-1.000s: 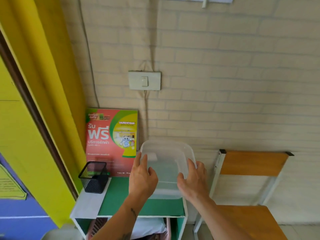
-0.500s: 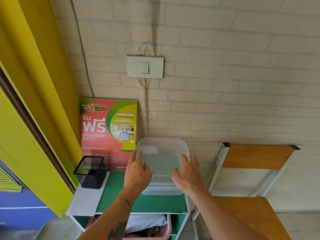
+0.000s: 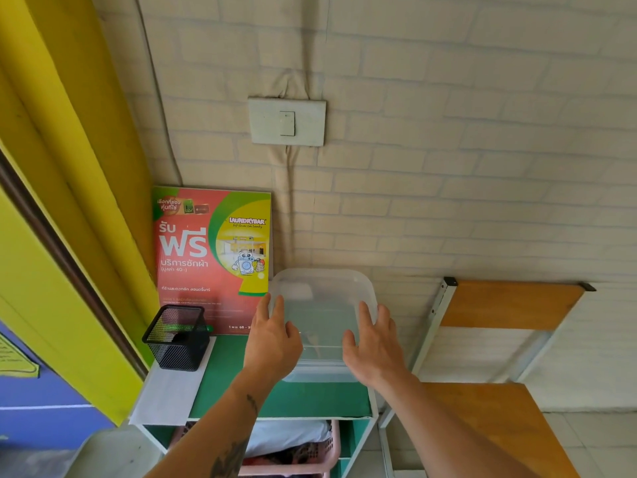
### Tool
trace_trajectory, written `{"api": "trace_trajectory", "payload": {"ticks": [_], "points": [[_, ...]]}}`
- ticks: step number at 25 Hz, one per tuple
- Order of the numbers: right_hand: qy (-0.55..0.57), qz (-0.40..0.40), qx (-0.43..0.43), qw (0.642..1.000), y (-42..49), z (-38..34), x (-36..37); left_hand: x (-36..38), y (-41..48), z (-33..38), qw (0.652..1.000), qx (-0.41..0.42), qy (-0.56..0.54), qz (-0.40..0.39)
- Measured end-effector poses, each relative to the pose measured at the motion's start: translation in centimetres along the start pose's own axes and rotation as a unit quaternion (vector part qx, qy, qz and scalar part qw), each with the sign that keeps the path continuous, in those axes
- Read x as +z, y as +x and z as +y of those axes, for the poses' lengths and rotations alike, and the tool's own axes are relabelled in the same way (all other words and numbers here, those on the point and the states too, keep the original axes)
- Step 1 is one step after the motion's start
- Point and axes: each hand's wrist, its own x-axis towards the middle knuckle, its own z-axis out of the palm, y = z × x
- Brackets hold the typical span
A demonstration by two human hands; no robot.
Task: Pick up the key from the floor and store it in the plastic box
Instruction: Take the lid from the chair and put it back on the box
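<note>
The clear plastic box, with its translucent lid on, stands on the green top of a small shelf unit against the brick wall. My left hand lies on the box's left side, fingers stretched along the lid edge and thumb over the top. On the right side my right hand sits the same way. Both hands grip the box between them. I cannot make out the key through the cloudy plastic, and it shows nowhere else in view.
A black mesh pen holder stands at the shelf's left, and a red laundry poster leans on the wall behind. A wooden chair stands right of the shelf. A pink basket sits below. A yellow curtain hangs left.
Both hands stay on the box on the shelf top. My view has drifted, so the box and wall switch sit a little lower and closer in frame.
</note>
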Motion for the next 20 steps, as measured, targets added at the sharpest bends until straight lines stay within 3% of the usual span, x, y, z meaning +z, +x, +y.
{"api": "trace_trajectory", "payload": {"ticks": [4, 7, 10, 15, 20], "points": [[-0.009, -0.012, 0.004, 1.000, 0.5, -0.2, -0.4, -0.9, 0.5, 0.4, 0.999, 0.013, 0.048, 0.005], [-0.057, 0.010, -0.032, 0.998, 1.8, -0.4, -1.5, -1.6, 1.5, 1.5, 0.986, 0.118, 0.110, 0.044], [-0.088, -0.019, -0.071, 0.993, 3.3, -0.4, -2.1, -1.5, 3.0, 1.9, 0.954, 0.207, 0.219, 0.005], [-0.122, -0.084, -0.108, 0.983, 4.6, 0.8, -1.1, -0.3, 4.3, 0.3, 0.935, 0.188, 0.287, -0.087], [-0.118, -0.061, -0.111, 0.985, 5.1, 1.3, -0.3, 0.2, 4.4, 0.0, 0.931, 0.180, 0.307, -0.074]]}}
